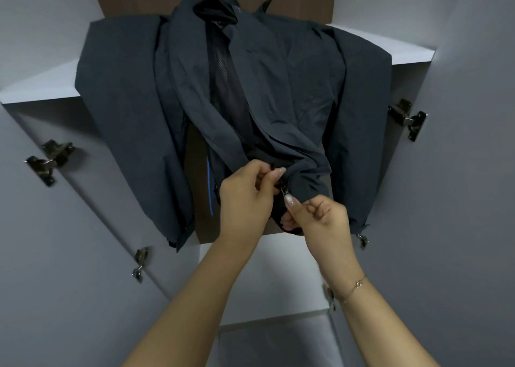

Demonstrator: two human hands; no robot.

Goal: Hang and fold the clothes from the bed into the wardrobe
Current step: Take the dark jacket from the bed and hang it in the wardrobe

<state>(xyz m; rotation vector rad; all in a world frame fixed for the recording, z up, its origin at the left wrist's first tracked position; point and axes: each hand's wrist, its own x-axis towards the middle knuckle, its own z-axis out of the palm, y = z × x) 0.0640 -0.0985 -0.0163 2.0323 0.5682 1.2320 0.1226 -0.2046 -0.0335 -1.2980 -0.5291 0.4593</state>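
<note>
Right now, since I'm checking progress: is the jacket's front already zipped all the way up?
No: the jacket hangs open, and both the left hand and right hand pinch its zipper at the hem.

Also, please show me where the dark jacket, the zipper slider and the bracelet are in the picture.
dark jacket (292, 68): head view, on its right front panel.
zipper slider (284, 191): head view, on the small metal slider between both hands.
bracelet (357, 283): head view, on the clasp at the right wrist.
</note>
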